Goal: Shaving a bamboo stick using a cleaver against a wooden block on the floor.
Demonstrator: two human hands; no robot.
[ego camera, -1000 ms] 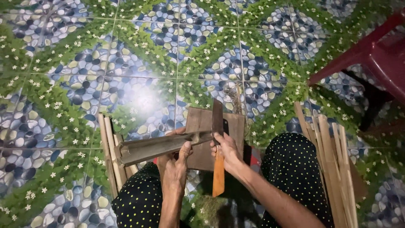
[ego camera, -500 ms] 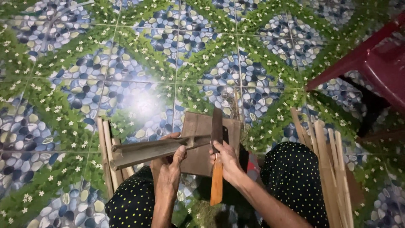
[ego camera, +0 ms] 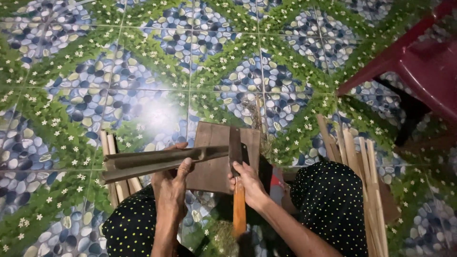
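We are gripping a long split bamboo piece (ego camera: 157, 162) lying level, stretching leftward from our left hand (ego camera: 172, 183). Our right hand (ego camera: 247, 183) is holding a cleaver (ego camera: 235, 157), blade upright against its right end, orange handle pointing toward us.

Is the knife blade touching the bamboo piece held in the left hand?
Touching. The head view shows the knife blade set into the end of the bamboo piece, gripped by the left hand.
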